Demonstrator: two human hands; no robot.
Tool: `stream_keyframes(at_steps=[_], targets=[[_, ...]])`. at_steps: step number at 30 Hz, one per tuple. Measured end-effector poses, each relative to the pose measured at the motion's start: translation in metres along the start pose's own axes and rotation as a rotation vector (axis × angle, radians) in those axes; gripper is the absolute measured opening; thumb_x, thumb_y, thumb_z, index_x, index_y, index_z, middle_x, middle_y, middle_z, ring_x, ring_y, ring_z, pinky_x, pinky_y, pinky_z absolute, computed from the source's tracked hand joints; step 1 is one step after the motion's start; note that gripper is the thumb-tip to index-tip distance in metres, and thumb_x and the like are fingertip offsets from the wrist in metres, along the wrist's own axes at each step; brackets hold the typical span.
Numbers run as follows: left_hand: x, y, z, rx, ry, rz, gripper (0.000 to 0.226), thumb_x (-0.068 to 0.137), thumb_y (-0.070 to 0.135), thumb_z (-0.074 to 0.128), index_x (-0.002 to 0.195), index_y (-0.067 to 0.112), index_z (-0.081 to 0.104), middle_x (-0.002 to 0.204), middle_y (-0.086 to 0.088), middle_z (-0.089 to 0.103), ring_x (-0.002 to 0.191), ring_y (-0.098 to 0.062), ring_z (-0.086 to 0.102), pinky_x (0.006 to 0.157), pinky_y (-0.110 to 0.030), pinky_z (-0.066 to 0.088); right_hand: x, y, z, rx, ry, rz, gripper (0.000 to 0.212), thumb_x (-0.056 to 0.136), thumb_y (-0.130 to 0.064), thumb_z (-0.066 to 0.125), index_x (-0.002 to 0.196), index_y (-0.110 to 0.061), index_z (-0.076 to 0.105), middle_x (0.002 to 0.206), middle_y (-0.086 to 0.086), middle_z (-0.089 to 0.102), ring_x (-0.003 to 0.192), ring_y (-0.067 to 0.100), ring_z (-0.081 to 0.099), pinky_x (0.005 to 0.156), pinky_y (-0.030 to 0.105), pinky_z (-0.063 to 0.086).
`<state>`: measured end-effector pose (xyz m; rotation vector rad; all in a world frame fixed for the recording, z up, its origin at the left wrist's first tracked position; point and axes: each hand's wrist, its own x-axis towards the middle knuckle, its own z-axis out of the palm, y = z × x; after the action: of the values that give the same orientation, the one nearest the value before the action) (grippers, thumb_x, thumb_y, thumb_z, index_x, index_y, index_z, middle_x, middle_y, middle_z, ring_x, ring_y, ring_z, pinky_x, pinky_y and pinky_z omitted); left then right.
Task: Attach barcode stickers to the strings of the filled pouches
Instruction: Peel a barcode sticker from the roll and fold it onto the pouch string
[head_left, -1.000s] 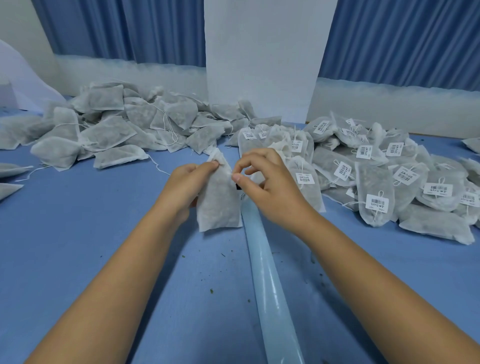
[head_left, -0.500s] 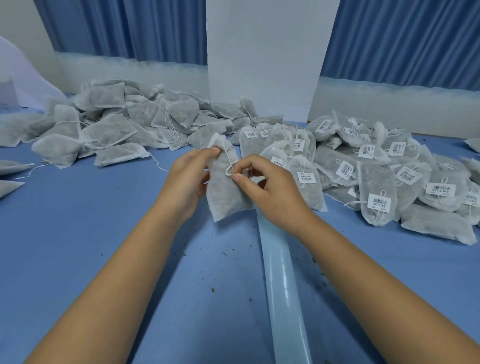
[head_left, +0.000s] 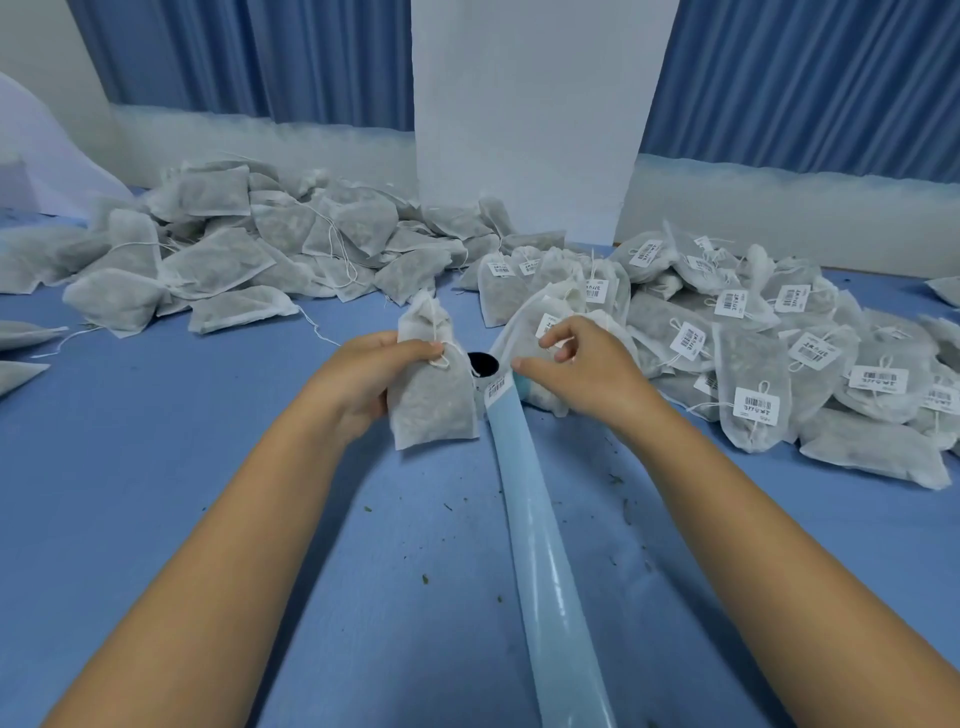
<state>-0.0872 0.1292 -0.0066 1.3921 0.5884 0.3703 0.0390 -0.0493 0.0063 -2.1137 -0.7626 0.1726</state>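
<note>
— Looking from the table (head_left: 156, 519) down: which heaps flank the backing strip (head_left: 545, 571)?

— Left of the strip, bare pouches (head_left: 218, 270); right of it, tagged pouches (head_left: 753, 374). All look filled with dried, greenish bits.

— And the hands?

— Left hand (head_left: 363, 379), just left of the strip's far end, pinches a pouch (head_left: 431, 395) at its neck, string (head_left: 440, 358) loop showing. Right hand (head_left: 587, 369), just right of it, is loosely curled with thumb and forefinger apart, nothing pinched.

— Next?

— Probably peel the sticker (head_left: 496, 387) at the strip's far end by one corner, then fold it squarely over the string, keeping the glue off the fabric.
</note>
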Motion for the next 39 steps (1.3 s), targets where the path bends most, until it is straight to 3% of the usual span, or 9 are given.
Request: stream_keyframes(at_steps=[3,8,16,18,21,24,27,33,39], targets=[[0.004,-0.002,-0.005,0.016,-0.028,-0.07,0.009,0.086,0.015,0.072,0.094,0.012,0.069,0.094,-0.005,0.076,0.079,-0.017,0.072,0.071,-0.028,0.058,-0.003,-0.001,0.006,0.081,-0.11,0.101,0.042,0.077,-0.046,0.077,0.087,-0.017,0.048,0.076,-0.002,0.063,0.058,0.012,0.059,0.058,0.028,0.048],[0.007,-0.005,-0.01,0.046,-0.036,-0.204,0.016,0.085,0.026,0.072,0.093,0.013,0.069,0.08,-0.004,0.074,0.067,-0.018,0.071,0.06,-0.027,0.055,-0.009,0.003,0.014,0.353,-0.23,0.099,0.027,0.083,-0.013,0.075,0.092,-0.015,0.049,0.072,0.003,0.065,0.057,0.015,0.063,0.058,0.03,0.055],[0.004,-0.008,-0.008,-0.276,-0.412,-0.367,0.038,0.078,0.016,0.07,0.116,0.012,0.069,0.095,0.001,0.071,0.08,-0.013,0.069,0.074,-0.026,0.055,-0.024,0.018,0.009,0.486,-0.353,-0.038,0.025,0.088,0.001,0.065,0.104,-0.016,0.06,0.074,-0.008,0.071,0.061,0.004,0.062,0.052,0.017,0.047],[0.005,-0.01,-0.008,-0.342,-0.47,-0.381,0.05,0.076,0.014,0.07,0.126,0.013,0.065,0.099,0.003,0.068,0.084,-0.012,0.066,0.081,-0.024,0.052,-0.024,0.018,0.01,0.463,-0.315,-0.053,0.022,0.088,-0.001,0.067,0.103,-0.016,0.063,0.075,-0.011,0.07,0.063,0.002,0.063,0.054,0.016,0.048],[0.003,-0.011,-0.006,-0.23,-0.495,-0.353,0.033,0.071,0.019,0.072,0.103,0.009,0.071,0.1,-0.007,0.068,0.072,-0.017,0.069,0.064,-0.026,0.056,-0.023,0.018,0.012,0.431,-0.217,-0.086,0.018,0.087,-0.003,0.069,0.098,-0.018,0.068,0.073,-0.015,0.066,0.061,0.001,0.061,0.059,0.017,0.049],[0.002,-0.011,-0.005,-0.147,-0.506,-0.337,0.051,0.067,0.026,0.075,0.113,0.007,0.068,0.114,-0.01,0.062,0.079,-0.015,0.066,0.065,-0.025,0.056,-0.023,0.02,0.014,0.344,-0.16,-0.11,0.019,0.087,-0.005,0.07,0.097,-0.021,0.069,0.064,-0.019,0.062,0.059,0.003,0.058,0.068,0.024,0.055],[0.003,-0.011,-0.004,-0.147,-0.526,-0.318,0.046,0.074,0.026,0.068,0.114,0.006,0.073,0.106,-0.006,0.067,0.076,-0.011,0.067,0.064,-0.023,0.056,-0.024,0.021,0.013,0.222,-0.098,-0.158,0.017,0.085,-0.012,0.074,0.096,-0.026,0.071,0.077,0.004,0.064,0.068,0.015,0.058,0.076,0.035,0.054],[0.002,-0.012,-0.005,-0.133,-0.589,-0.274,0.048,0.067,0.03,0.071,0.111,0.012,0.076,0.113,0.0,0.07,0.076,-0.009,0.068,0.063,-0.021,0.055,-0.025,0.026,0.012,-0.118,0.085,-0.482,0.015,0.082,-0.021,0.078,0.097,-0.019,0.078,0.098,-0.003,0.052,0.091,0.009,0.05,0.083,0.009,0.034],[-0.002,-0.01,-0.007,-0.009,-0.581,-0.204,0.046,0.068,0.031,0.069,0.109,0.01,0.076,0.106,-0.003,0.073,0.078,-0.01,0.068,0.065,-0.022,0.054,-0.025,0.025,0.006,-0.33,0.107,-0.68,0.012,0.088,-0.017,0.072,0.096,-0.011,0.078,0.089,0.001,0.067,0.089,0.022,0.055,0.08,0.028,0.042]])
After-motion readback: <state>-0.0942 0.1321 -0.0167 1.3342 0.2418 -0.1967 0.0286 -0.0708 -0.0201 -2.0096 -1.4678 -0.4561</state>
